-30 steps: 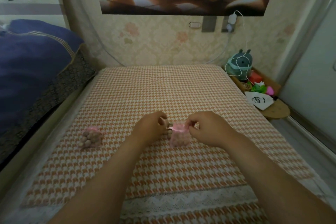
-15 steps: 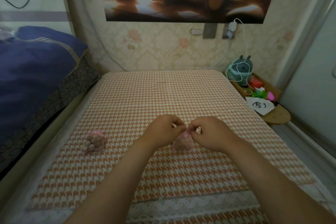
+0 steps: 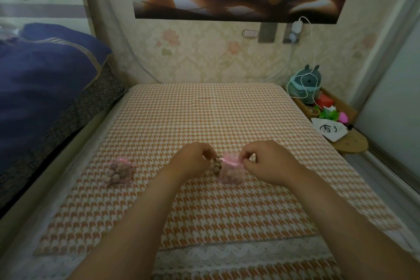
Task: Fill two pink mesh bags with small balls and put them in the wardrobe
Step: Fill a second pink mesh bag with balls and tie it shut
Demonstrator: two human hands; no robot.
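Observation:
A pink mesh bag (image 3: 231,173) full of small brownish balls sits on the houndstooth mat (image 3: 204,116) between my hands. My right hand (image 3: 266,161) pinches the bag's pink ribbon at its top right. At the bag's top left my left hand (image 3: 195,160) is closed with its fingertips on the ribbon end, where a few balls (image 3: 217,163) show beside the bag. A second pink mesh bag (image 3: 120,170), tied and full of balls, lies alone on the mat to the left. No wardrobe can be made out for certain.
A dark blue quilt (image 3: 41,79) is piled on the left. At the right, a low wooden shelf (image 3: 347,141) holds a plush toy (image 3: 305,84), a white pouch (image 3: 329,129) and small colourful items. A pale panel (image 3: 395,98) stands at far right. White lace trims the mat's near edge.
My hands, close together over the bag half a second ago, have drawn apart sideways, pulling the ribbon. The view has shifted slightly. The left bag has not moved.

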